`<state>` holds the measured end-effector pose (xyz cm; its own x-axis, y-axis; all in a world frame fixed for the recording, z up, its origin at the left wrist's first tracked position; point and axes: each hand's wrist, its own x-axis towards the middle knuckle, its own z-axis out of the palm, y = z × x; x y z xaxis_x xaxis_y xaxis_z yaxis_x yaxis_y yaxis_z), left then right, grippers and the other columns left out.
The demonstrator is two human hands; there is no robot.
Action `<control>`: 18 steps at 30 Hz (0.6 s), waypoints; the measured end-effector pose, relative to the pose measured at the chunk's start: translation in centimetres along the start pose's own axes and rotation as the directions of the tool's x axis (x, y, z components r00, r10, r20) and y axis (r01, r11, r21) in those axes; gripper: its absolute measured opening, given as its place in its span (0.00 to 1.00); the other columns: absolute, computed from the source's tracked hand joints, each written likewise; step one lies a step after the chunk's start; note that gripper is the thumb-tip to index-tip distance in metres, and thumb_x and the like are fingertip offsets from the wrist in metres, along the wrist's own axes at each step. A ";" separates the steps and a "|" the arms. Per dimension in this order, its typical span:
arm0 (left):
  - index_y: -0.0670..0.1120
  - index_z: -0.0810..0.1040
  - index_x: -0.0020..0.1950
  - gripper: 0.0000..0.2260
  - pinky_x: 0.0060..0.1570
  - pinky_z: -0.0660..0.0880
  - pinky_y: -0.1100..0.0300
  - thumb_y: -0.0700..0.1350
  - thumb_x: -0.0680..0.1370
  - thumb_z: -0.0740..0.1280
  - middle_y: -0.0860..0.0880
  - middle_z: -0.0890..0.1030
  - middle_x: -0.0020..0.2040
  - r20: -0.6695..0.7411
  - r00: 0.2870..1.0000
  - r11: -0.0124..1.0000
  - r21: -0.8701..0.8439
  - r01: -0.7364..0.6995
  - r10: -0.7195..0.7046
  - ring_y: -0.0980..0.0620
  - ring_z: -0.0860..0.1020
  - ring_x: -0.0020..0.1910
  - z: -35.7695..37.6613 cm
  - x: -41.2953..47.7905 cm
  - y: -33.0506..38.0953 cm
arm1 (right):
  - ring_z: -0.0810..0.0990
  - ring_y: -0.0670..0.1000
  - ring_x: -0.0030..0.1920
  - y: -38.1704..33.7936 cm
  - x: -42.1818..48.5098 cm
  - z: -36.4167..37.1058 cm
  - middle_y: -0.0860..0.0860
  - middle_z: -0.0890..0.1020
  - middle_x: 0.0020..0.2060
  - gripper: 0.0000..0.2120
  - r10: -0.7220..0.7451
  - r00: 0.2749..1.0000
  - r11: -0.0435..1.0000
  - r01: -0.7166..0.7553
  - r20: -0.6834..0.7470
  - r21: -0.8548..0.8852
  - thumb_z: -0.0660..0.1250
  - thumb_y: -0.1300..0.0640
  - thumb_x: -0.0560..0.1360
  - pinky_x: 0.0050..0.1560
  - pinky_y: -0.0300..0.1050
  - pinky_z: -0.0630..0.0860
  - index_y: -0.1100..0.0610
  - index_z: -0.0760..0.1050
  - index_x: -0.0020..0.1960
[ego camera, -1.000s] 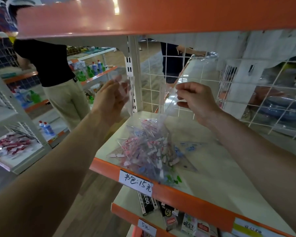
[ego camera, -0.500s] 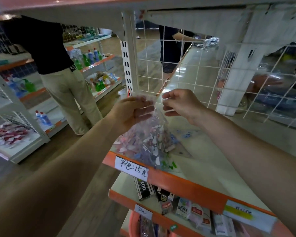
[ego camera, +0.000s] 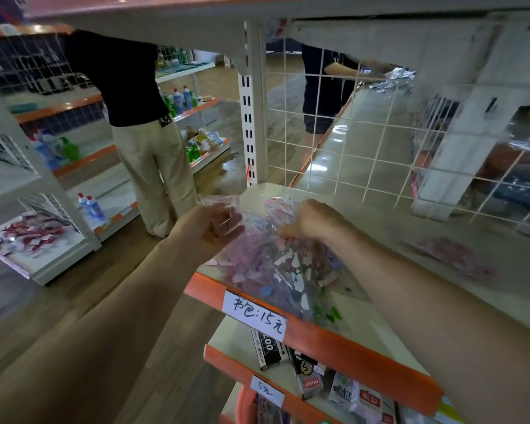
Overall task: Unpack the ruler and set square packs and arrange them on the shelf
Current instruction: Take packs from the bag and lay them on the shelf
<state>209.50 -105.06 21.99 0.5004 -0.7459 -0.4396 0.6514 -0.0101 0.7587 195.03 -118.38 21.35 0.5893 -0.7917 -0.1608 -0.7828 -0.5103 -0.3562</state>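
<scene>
The fingers (ego camera: 227,223) of the left hand (ego camera: 202,231) are curled round the upper left edge of a clear plastic bag (ego camera: 276,267), seen pink through the film. They clamp the plastic so that the mouth stands up and open instead of collapsing. The right hand (ego camera: 315,221) is at the other side of the mouth, knuckles up and its fingers (ego camera: 285,232) bent downward into the opening. They are mostly hidden, so I cannot tell whether they pinch the plastic or a pack inside.

The bag is crammed with small pink, white and blue packs (ego camera: 291,264), which I take to be the ruler and set square packs, though they are too blurred to read. Its lower part rests on the shelf (ego camera: 364,228), with the bottom corner reaching the orange front lip just above a handwritten price label (ego camera: 254,313). Letting the shelf carry the weight frees both hands to work the opening.

The unpacking looks barely under way, as the bag is full. A blurred pink pile (ego camera: 453,258) lies well apart to the right on the same shelf, possibly more of the same stock. A white wire grid (ego camera: 349,142) closes the back of the shelf, so anything tipped out should stay put. Boxes (ego camera: 270,351) sit on the shelf below.
</scene>
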 end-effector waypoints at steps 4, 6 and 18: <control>0.38 0.72 0.53 0.07 0.46 0.79 0.48 0.31 0.79 0.56 0.45 0.76 0.27 0.015 1.000 1.000 -0.014 0.024 -0.024 0.53 0.79 0.23 -0.2 -0.2 0.4 | 0.77 0.49 0.37 1.3 1.0 -1.0 0.53 0.80 0.36 0.05 0.000 1.000 0.874 -0.009 0.018 0.486 0.72 0.61 0.71 0.38 0.39 0.72 0.62 0.81 0.46; 0.38 0.72 0.52 0.07 0.48 0.79 0.49 0.32 0.79 0.56 0.45 0.75 0.29 0.037 0.998 0.999 -0.028 0.046 -0.045 0.53 0.77 0.22 0.0 -0.2 0.5 | 0.79 0.49 0.40 2.0 1.2 -1.5 0.54 0.82 0.40 0.03 0.005 1.000 0.771 0.000 -0.006 0.637 0.71 0.62 0.72 0.47 0.43 0.78 0.60 0.81 0.46; 0.40 0.74 0.48 0.08 0.63 0.69 0.50 0.35 0.80 0.56 0.46 0.79 0.35 0.312 0.950 1.000 0.018 0.021 -0.026 0.49 0.78 0.42 3.7 1.6 1.1 | 0.83 0.41 0.36 1.3 -0.6 -3.9 0.50 0.85 0.39 0.05 -0.152 0.973 0.592 0.229 -0.172 0.773 0.68 0.62 0.76 0.36 0.32 0.76 0.59 0.79 0.52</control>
<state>208.91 -108.77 23.90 0.2807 -0.9159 -0.2871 0.6518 -0.0377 0.7575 192.86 -119.87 24.58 0.6581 -0.7509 0.0554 -0.1745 -0.2237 -0.9589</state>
